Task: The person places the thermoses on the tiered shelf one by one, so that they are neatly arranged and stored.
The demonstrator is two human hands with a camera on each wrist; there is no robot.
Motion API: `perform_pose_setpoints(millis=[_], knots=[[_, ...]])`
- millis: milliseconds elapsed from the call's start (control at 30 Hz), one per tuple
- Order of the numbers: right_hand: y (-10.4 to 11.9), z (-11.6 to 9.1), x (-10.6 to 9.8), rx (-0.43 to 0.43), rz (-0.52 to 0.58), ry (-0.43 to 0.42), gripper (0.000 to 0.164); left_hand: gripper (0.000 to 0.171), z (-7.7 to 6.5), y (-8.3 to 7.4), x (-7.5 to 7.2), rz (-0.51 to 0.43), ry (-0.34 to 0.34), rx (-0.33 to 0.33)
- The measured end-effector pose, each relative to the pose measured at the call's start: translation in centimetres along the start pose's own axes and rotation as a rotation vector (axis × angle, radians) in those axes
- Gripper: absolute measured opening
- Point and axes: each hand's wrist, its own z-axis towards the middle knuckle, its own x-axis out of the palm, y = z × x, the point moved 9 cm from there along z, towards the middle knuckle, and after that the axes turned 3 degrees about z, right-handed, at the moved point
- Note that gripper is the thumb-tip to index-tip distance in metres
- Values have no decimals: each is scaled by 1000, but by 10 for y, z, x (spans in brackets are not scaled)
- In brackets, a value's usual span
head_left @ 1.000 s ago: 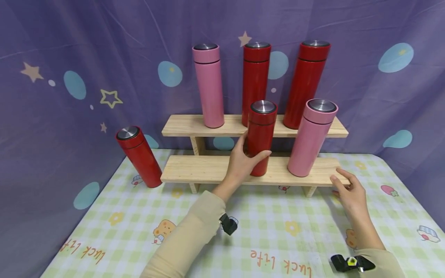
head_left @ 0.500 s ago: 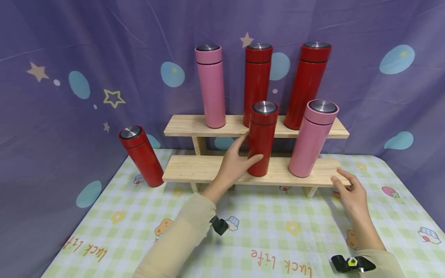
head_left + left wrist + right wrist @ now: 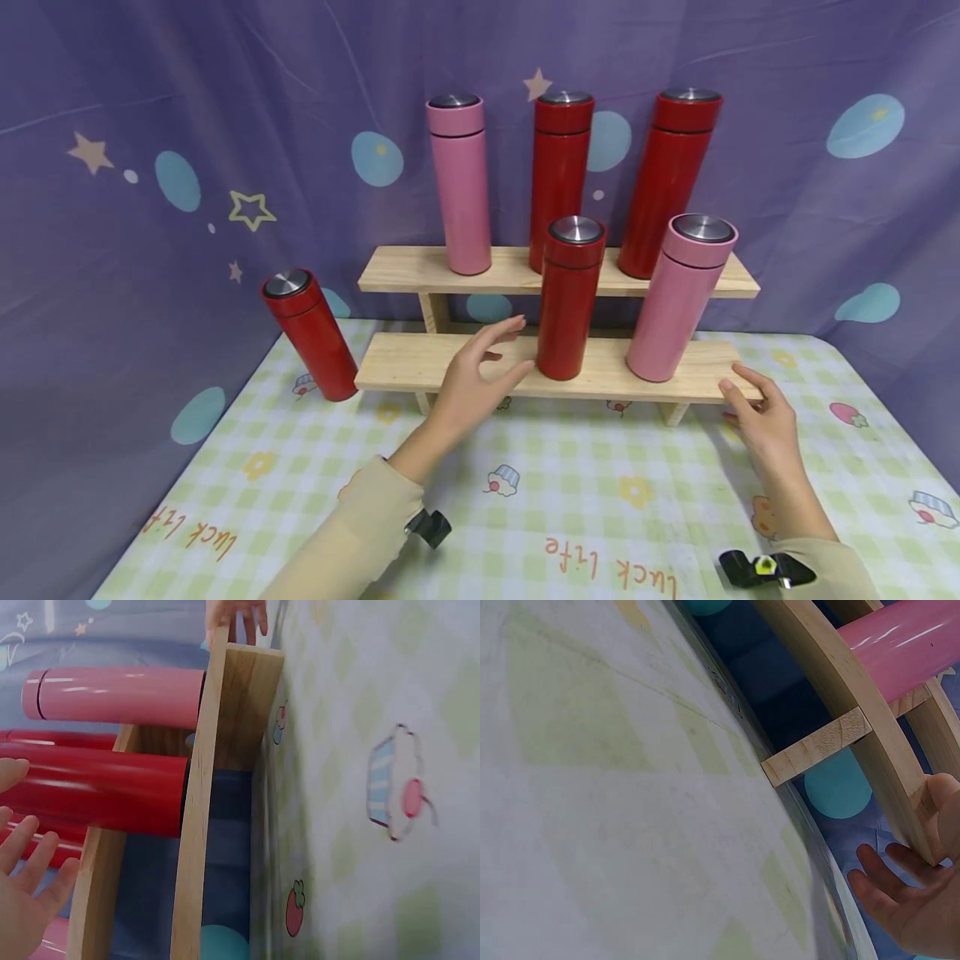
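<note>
My left hand (image 3: pixel 476 383) hangs over the lower wooden shelf with its fingers spread and loosely bent. It holds nothing. Just right of it a red thermos (image 3: pixel 570 308) stands upright on that shelf, apart from the fingers. The left wrist view shows the same red thermos (image 3: pixel 112 787) beside the fingertips. My right hand (image 3: pixel 765 417) grips the right end of the lower shelf (image 3: pixel 420 362) by its front corner. In the right wrist view the shelf board (image 3: pixel 892 772) runs into that right hand (image 3: pixel 922 900). A pink thermos (image 3: pixel 678 308) stands between the hands.
On the upper shelf (image 3: pixel 397 267) stand a pink thermos (image 3: pixel 461 192) and two red thermoses, left one (image 3: pixel 561 175) and right one (image 3: pixel 671 183). Another red thermos (image 3: pixel 315 342) is on the checked tablecloth (image 3: pixel 555 508), left of the rack. A purple curtain (image 3: pixel 300 83) hangs behind.
My left hand has let go of the red thermos on the lower shelf and drawn back to the left. That thermos stays on the shelf. My right hand has kept its place.
</note>
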Motion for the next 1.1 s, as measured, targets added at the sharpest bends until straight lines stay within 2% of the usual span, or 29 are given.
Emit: perform_pose_setpoints(millis=[133, 267, 467, 733, 1100], knots=[[1, -1, 0, -5, -2, 12, 66, 53, -12, -4, -12, 19, -24, 10], [1, 0, -2, -6, -14, 11, 66, 53, -20, -2, -23, 41, -35, -4], [1, 0, -3, -10, -26, 3, 66, 51, -30, 14, -40, 70, -49, -39], [0, 0, -1, -19, -8, 13, 65, 54, -46, 33, -71, 139, -77, -88], [0, 0, -1, -9, 1, 14, 65, 57, -66, 45, -100, 80, -135, -157]])
